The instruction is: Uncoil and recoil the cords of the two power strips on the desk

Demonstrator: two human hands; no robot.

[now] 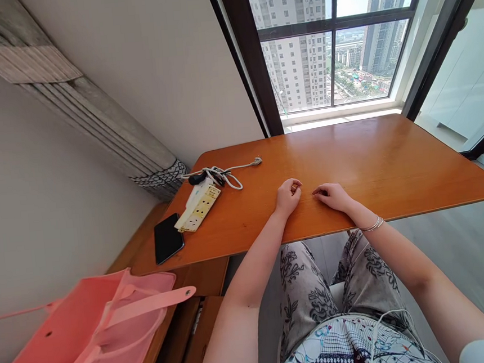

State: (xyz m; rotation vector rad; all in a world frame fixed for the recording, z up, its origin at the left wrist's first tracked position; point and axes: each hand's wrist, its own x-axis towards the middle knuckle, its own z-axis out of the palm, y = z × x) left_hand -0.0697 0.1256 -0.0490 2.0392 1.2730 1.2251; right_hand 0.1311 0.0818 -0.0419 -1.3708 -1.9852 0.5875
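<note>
My left hand (289, 197) rests on the wooden table (376, 164) near its front edge, fingers curled in, with nothing visible in them. Just to the right lies my right hand (333, 196), its fingers also bent and pressed together, apparently holding nothing. A small gap of tabletop separates the two hands. To the left of them is a white power strip (199, 208) with a bundled cable (224, 174) and plug. Beside the strip, at the table's left edge, a black phone or tablet (168, 239) lies flat.
An open pink bag (111, 328) sits on a brown wooden cabinet (203, 320) at the lower left. A gathered curtain (92, 115) hangs by the left wall. Beyond the table's far edge is a dark-framed window (332, 25). My legs are under the front edge.
</note>
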